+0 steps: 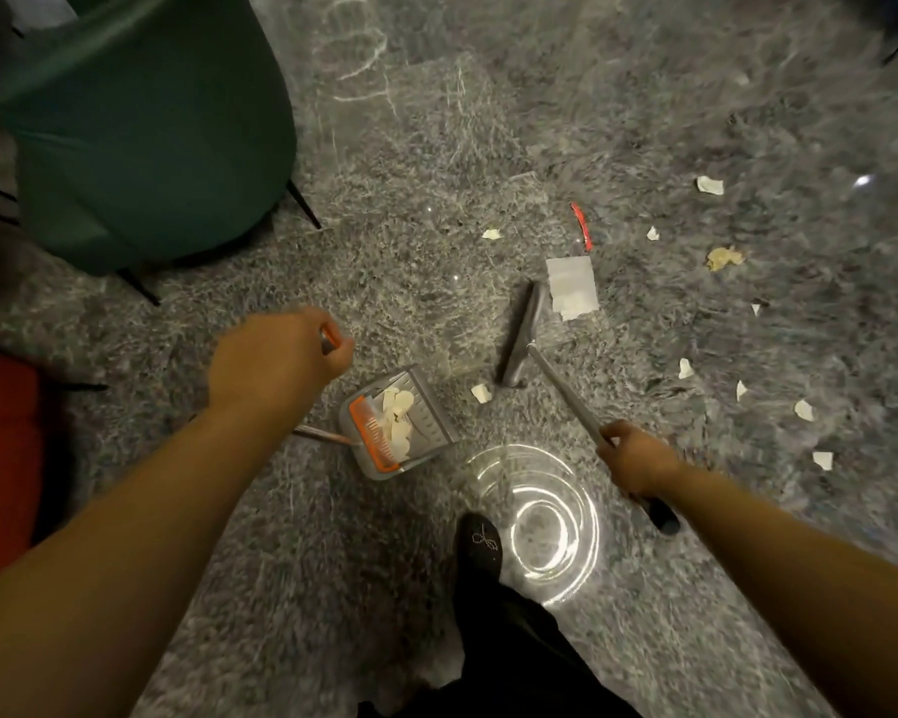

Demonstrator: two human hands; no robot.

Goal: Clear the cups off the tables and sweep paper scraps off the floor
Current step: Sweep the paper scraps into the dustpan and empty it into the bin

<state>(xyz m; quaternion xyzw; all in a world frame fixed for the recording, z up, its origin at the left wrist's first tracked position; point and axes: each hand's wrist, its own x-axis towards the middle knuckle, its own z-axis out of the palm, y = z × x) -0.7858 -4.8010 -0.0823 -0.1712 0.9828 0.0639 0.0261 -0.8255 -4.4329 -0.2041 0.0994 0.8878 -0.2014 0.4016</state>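
Left hand (pixel 276 355) grip curls round grey-orange dustpan handle (pixel 327 340), mostly hidden; right hand (pixel 636 461) grips grey metal broom pole (pixel 566 391). Both arms outstretched; white paper scraps (pixel 397 419) inside clear plastic dustpan (pixel 431 401).

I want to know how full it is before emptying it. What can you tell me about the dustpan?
The dustpan is a grey, plastic-looking tray with an orange comb strip along its rear wall. It sits on the speckled grey floor, its open mouth facing the broom head. Several pale paper scraps lie inside, covering part of its bottom. A thin metal-looking handle rises from it toward the left hand, which grips the orange-tipped top. One scrap lies just outside its mouth.
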